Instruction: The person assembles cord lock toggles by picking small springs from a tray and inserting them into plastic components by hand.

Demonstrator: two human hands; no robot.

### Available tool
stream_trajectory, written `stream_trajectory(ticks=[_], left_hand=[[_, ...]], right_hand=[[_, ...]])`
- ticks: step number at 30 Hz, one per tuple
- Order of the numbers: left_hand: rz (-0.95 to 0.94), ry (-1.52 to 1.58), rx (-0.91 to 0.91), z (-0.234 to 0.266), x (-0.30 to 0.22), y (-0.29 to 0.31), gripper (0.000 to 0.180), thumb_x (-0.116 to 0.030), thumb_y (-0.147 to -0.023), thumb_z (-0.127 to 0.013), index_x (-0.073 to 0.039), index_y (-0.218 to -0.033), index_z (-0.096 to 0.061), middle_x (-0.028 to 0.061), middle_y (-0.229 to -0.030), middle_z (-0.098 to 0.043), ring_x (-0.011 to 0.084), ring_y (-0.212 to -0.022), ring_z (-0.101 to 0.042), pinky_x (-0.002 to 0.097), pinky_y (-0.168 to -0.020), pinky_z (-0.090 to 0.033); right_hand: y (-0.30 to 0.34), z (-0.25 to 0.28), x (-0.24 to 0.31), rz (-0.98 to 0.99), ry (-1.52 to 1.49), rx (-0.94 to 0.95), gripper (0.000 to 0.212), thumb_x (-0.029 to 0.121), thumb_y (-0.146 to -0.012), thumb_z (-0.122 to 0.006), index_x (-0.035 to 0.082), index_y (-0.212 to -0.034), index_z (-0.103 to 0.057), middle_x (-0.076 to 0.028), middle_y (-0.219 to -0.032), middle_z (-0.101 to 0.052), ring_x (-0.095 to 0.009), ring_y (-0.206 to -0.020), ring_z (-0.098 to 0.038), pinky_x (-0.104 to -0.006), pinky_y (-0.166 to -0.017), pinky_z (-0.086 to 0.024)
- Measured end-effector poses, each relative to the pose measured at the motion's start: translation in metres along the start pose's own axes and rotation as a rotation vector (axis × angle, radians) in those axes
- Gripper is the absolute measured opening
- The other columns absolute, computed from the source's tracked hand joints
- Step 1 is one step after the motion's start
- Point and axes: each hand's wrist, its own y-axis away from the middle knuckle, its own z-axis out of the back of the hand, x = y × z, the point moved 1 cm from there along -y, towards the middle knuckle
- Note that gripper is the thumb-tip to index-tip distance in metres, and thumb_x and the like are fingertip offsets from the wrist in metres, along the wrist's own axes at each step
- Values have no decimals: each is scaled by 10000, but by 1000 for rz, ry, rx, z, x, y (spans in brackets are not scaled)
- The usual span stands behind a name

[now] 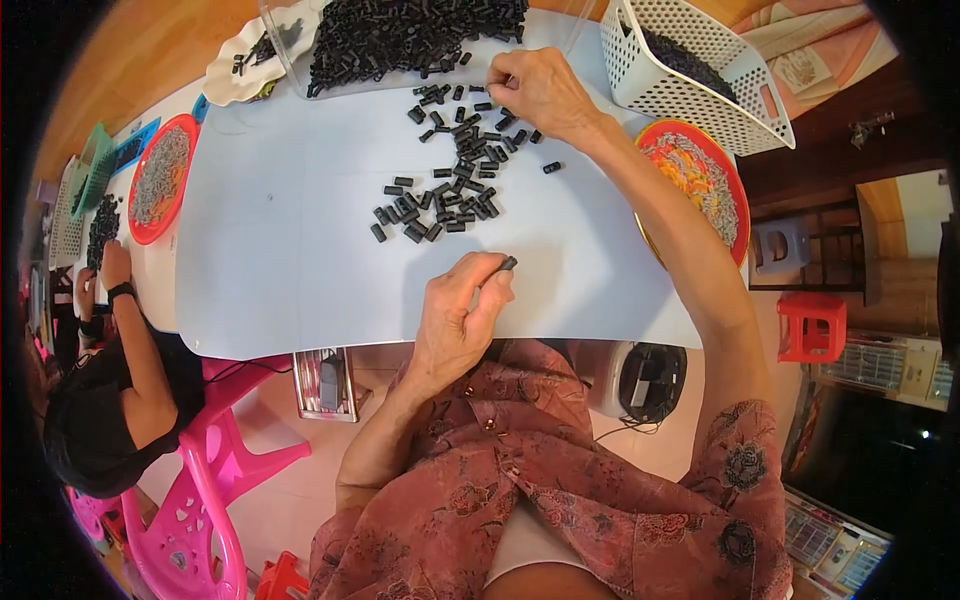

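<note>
Over the near part of the white table (300, 230), my left hand (458, 315) pinches a small black cylindrical piece (509, 263) between thumb and fingertips. My right hand (545, 95) reaches to the far side of a loose pile of similar black pieces (470, 150). Its fingers are drawn together beside the pile's top end; whether something is between them is hidden. Beyond the pile stands a clear bin (300, 75) heaped with many more black pieces. One black piece (553, 168) lies apart, below my right wrist.
At right, a red-rimmed plate (738, 215) holds grey screw-like bits and orange pieces under my forearm; a white perforated basket (640, 75) stands behind it. At left are another red plate (140, 230), a scalloped white dish (225, 85) and a co-worker's arm (140, 350) near a pink chair (205, 480).
</note>
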Motion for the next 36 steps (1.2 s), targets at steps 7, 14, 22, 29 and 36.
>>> stream_trajectory(ticks=[7, 14, 22, 29, 36], left_hand=[[-15, 2, -3, -1, 2, 1, 147, -92, -915, -511, 38, -927, -579, 66, -700, -581, 120, -636, -528, 252, -586, -423], [9, 21, -2, 1, 2, 3, 126, -80, -908, -515, 26, -940, -576, 62, -705, -573, 117, -636, -519, 250, -576, -415], [-9, 23, 5, 0, 3, 1, 123, -67, -907, -503, 32, -939, -571, 68, -709, -571, 121, -634, -516, 255, -576, -417], [23, 25, 11, 1, 0, 1, 100, -33, -867, -540, 32, -939, -566, 146, -760, -573, 239, -627, -577, 322, -581, -453], [4, 14, 10, -1, 0, 2, 119, -55, -890, -518, 40, -940, -570, 106, -733, -578, 180, -638, -554, 283, -598, -441]], right_hand=[[-6, -14, 3, 157, 109, 18, 103, 65, -778, -591, 14, -841, -655, -125, -800, -642, -311, -693, -610, -387, -640, -497], [-13, -17, 12, 194, 161, 8, 135, 74, -785, -583, 36, -880, -670, -115, -774, -626, -315, -733, -610, -392, -676, -503], [-10, -15, 3, 179, 215, 82, 119, 70, -773, -592, 22, -863, -655, -124, -794, -633, -329, -757, -616, -407, -697, -506], [-21, -18, 18, 169, 426, 202, 94, 22, -740, -609, 8, -830, -629, -153, -773, -638, -336, -726, -626, -420, -681, -515], [-22, -12, 7, 155, 191, 120, 130, 37, -733, -603, -2, -839, -667, -148, -689, -651, -290, -625, -632, -372, -597, -510]])
